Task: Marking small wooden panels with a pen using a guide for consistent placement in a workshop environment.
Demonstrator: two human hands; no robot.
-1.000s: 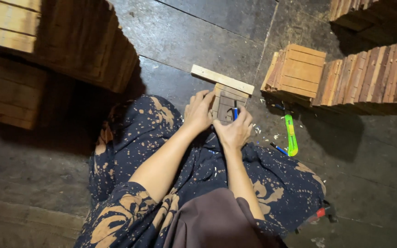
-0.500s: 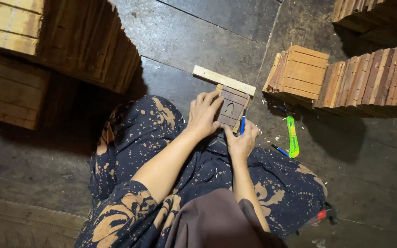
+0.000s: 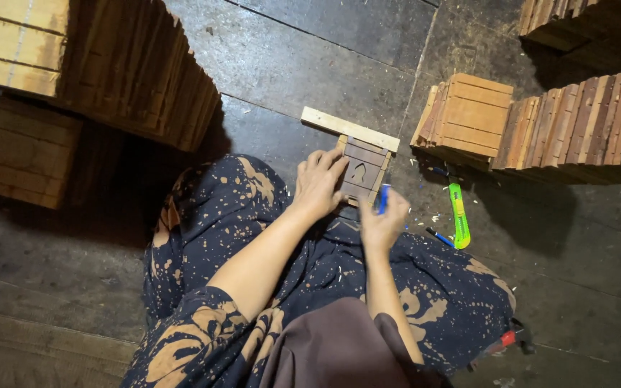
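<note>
— What are the fingers doing right now?

— The left hand [image 3: 318, 185] is spreading its fingers over the near-left edge of a small slatted wooden panel [image 3: 363, 171], pressing it flat, likely so it is not shifting. The right hand [image 3: 382, 224] is curling its fingers closed around a blue pen-like tool [image 3: 382, 198], its upper end standing at the panel's right edge.

— And where is the panel lying?

— On the dark floor [image 3: 310, 50] just past the person's knees, its far edge touching a pale wooden strip [image 3: 350, 129], which seems to be serving as a stop.

— What is sitting further out?

— A bright green utility knife [image 3: 458, 215] and another small blue tool [image 3: 440, 237] are lying to the right, near enough to grab. Beyond them, a row of stacked panels [image 3: 576, 122] is standing on edge; a bigger stack [image 3: 123, 72] is rising at the upper left.

— Any packages or labels?

— None are showing; only pale wooden crates [image 3: 16, 36] at the left edge.
</note>
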